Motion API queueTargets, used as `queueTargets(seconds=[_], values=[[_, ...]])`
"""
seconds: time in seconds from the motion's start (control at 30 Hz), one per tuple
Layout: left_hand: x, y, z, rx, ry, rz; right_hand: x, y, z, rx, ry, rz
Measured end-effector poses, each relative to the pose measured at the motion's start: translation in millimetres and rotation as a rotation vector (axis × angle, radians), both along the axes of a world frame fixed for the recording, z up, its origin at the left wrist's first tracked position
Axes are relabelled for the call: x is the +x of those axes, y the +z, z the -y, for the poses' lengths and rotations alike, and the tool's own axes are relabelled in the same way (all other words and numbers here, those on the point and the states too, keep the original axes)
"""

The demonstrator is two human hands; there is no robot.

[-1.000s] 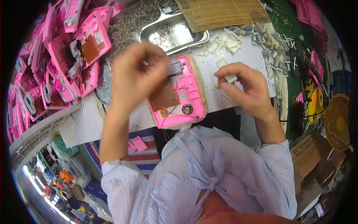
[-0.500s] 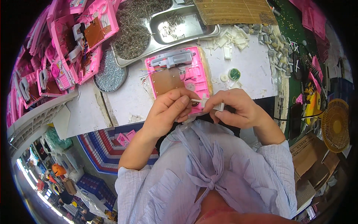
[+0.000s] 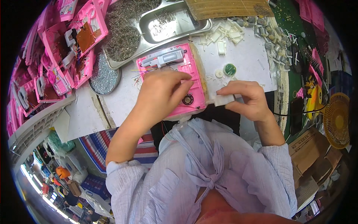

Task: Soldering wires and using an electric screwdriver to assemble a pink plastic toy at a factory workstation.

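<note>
Pinched between the thumb and fingers of my right hand [image 3: 248,99] is a small white plastic part [image 3: 223,100], just right of a pink plastic casing [image 3: 194,80]. My left hand [image 3: 162,89] is over the casing's left half, with thumb and index finger apart and nothing visible between them. Its other fingers are mostly hidden underneath. A grey plastic mechanism [image 3: 164,58] is set along the casing's far side, with thin coloured wires at its left. A round black speaker [image 3: 187,99] shows near the casing's near right corner. My left hand covers the brown board.
A metal tray [image 3: 175,31] of springs and a round dish of screws [image 3: 104,76] lie beyond and left. Pink casings [image 3: 71,44] are piled at far left. White plastic parts [image 3: 222,46], small motors [image 3: 274,48] and a green round container [image 3: 229,69] stand to the right.
My hands have moved apart. The left one has shifted left and away from me over the casing; the right has moved right with the white part, uncovering the speaker.
</note>
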State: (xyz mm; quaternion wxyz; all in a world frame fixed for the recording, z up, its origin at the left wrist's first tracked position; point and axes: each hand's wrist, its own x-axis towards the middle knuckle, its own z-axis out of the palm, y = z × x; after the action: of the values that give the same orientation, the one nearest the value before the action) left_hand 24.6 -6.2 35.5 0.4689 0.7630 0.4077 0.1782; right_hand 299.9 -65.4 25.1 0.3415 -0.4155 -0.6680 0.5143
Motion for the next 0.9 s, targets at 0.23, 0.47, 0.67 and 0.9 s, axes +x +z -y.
queueTargets(seconds=[0.23, 0.47, 0.67, 0.9], values=[[28, -7, -4, 0.467, -0.168, -0.538, 15, -5, 9, -0.008, -0.074, -0.051], [34, -18, -10, 0.354, -0.066, -0.443, 20, -4, 8, -0.087, -0.122, -0.03], [30, -24, -4, 0.375, 0.037, -0.276, 20, -15, 8, -0.082, -0.148, -0.002], [3, -12, 2, 0.32, 0.16, -0.086, 2, -11, -10, 0.204, -0.199, 0.173]])
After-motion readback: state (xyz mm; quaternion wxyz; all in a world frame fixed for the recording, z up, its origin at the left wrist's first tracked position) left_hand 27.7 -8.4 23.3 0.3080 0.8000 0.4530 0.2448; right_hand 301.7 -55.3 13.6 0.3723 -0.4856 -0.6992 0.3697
